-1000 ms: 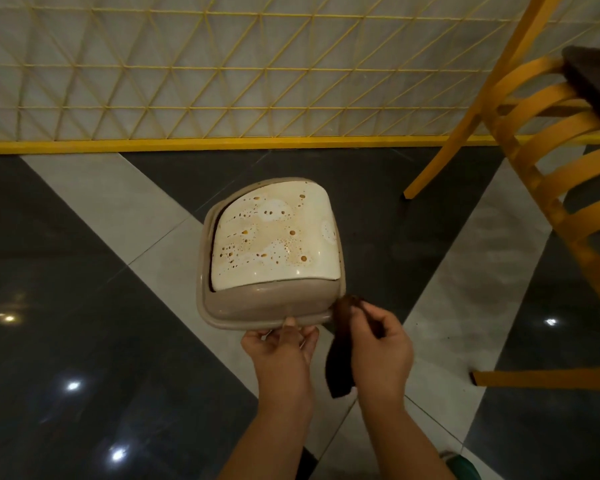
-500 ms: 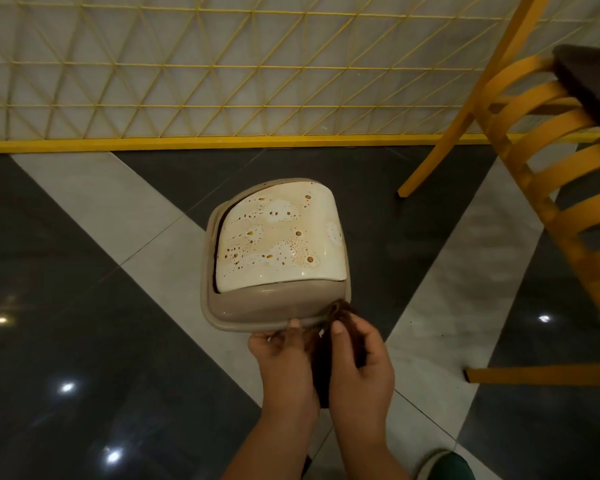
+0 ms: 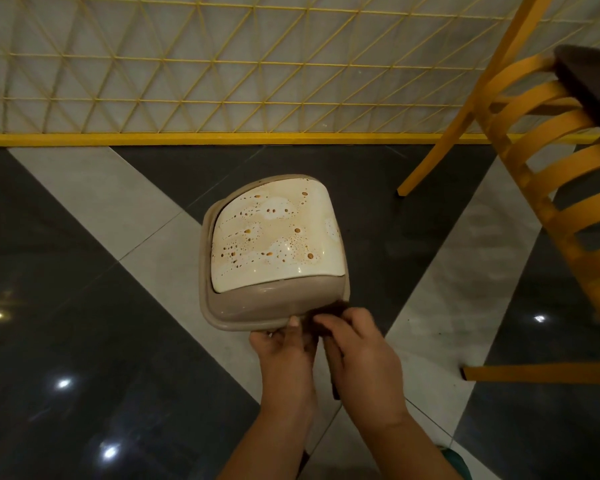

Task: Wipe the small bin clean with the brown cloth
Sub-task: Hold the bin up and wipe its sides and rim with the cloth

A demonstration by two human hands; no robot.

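The small bin (image 3: 257,306) is beige with a cream swing lid (image 3: 274,237) spattered with brown-orange spots. It is held up above the floor, its top facing me. My left hand (image 3: 284,355) grips the bin's near rim, thumb on top. My right hand (image 3: 357,351) pinches the brown cloth (image 3: 326,311) against the rim's near right corner. Most of the cloth is hidden between my two hands; a dark end hangs down below them.
A yellow wooden chair (image 3: 548,188) with a slatted back stands close on the right, one rail low at the right edge. A yellow lattice screen (image 3: 222,64) closes the far side. The floor (image 3: 84,306) is glossy dark and pale tile.
My right hand has moved left with the cloth and now lies against my left hand at the rim. The bin has tilted slightly, its top turned a little to the right.
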